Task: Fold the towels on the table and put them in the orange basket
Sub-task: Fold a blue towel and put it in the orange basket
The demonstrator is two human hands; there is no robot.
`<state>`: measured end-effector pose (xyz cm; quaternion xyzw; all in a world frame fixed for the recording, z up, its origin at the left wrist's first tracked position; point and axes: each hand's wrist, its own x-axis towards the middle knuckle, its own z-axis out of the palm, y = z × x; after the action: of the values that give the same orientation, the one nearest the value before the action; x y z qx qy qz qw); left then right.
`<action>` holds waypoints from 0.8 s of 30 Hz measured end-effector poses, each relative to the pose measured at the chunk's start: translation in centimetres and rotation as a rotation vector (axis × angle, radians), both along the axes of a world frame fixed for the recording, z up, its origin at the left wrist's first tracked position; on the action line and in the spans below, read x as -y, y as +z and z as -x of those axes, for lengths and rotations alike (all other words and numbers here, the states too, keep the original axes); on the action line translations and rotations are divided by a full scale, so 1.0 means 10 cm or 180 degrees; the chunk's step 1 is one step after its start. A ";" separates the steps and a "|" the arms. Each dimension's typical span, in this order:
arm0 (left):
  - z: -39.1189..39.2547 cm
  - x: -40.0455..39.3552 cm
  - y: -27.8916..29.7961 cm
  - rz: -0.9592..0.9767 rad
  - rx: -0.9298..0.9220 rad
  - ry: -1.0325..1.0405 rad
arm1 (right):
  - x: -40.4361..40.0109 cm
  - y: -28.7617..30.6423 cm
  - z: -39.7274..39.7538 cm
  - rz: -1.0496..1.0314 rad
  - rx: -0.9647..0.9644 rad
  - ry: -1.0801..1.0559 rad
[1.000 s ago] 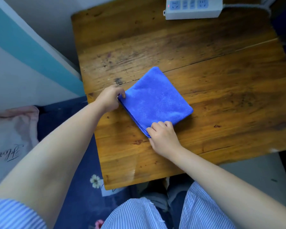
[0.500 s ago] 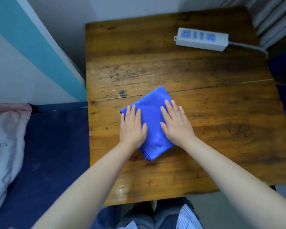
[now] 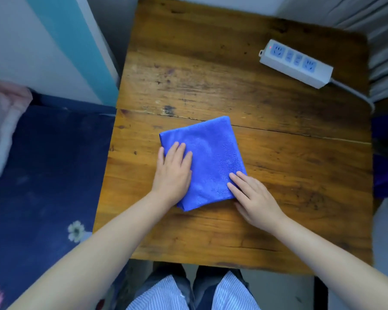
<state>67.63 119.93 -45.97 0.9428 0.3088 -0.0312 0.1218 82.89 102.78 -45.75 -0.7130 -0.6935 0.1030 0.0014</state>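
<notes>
**Two flat hands pressing a folded blue towel**

The left hand point(image 3: 174, 170) is lying flat on the towel point(image 3: 207, 157), fingers straight, pressing down on its left side. The right hand point(image 3: 254, 198) is lying flat too, with its fingertips touching the towel's near right corner and the rest of the hand sitting on the tabletop point(image 3: 278, 220). Neither grip is closing on anything; both are just pushing down.

The towel is sitting near the middle of the tabletop, folded into a small square turned a little to one side. It is looking soft, fluffy and light. It is probably going to bend and droop when lifted, and the layers may slide open. A good way to pick it up is likely to be pinching all the layers together at the folded edge, or sliding one hand under and keeping the other on top.

A power strip point(image 3: 297, 63) is lying at the far right of the tabletop, well apart from the towel, with its cord running off the edge.

Some things are staying hidden. The orange basket is not showing anywhere in the view. No other towels are showing either. The left palm is covering part of the towel, so the edge under it is hard to see. How many layers are in the fold is hard to tell from above.
</notes>
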 end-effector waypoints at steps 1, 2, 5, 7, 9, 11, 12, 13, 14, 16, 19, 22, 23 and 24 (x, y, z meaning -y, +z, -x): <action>0.02 0.12 0.02 -0.0131 0.0458 -0.0161 | 0.01 0.02 -0.05 -0.0089 -0.0044 0.0101; 0.05 0.25 0.05 -0.0156 0.0726 -0.0360 | 0.01 0.03 -0.09 -0.0111 -0.0080 0.0174; 0.10 0.55 0.14 0.0192 0.0104 -0.0659 | -0.07 0.04 -0.17 -0.0160 -0.0143 0.0572; 0.08 0.66 0.14 0.0225 -0.0291 -0.0488 | -0.16 0.07 -0.23 -0.0222 -0.0143 0.0886; 0.04 0.66 0.12 0.0126 -0.0340 -0.0384 | -0.27 0.13 -0.29 -0.0185 -0.0058 0.1065; 0.01 0.65 0.13 -0.0125 -0.0261 -0.0340 | -0.32 0.16 -0.31 -0.0172 0.0107 0.1220; -0.01 0.65 0.13 -0.0215 -0.0249 -0.0327 | -0.34 0.17 -0.30 -0.0177 0.0225 0.1295; -0.03 0.66 0.12 -0.0249 -0.0327 -0.0349 | -0.35 0.17 -0.29 -0.0175 0.0356 0.1361; -0.04 0.67 0.12 -0.0288 -0.0390 -0.0295 | -0.38 0.17 -0.27 -0.0183 0.0501 0.1431; -0.06 0.71 0.13 -0.0290 -0.0512 -0.0187 | -0.40 0.18 -0.20 -0.0014 0.0747 0.1471; -0.06 0.75 0.20 -0.0181 -0.0494 -0.0126 | -0.50 0.29 -0.13 0.0414 0.0805 0.1342; -0.01 0.78 0.23 0.0102 -0.0523 -0.0034 | -0.63 0.36 -0.24 0.0775 0.0293 0.0892; 0.02 0.79 0.27 0.0288 -0.0541 0.0185 | -0.68 0.39 -0.29 0.0942 0.0124 0.0839; 0.03 0.81 0.28 0.0336 -0.0473 0.0371 | -0.71 0.42 -0.34 0.1022 -0.0096 0.0768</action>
<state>67.35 111.87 -43.20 0.9106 0.3693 -0.1101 0.1497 86.27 109.86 -41.54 -0.6142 -0.7485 0.2224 -0.1142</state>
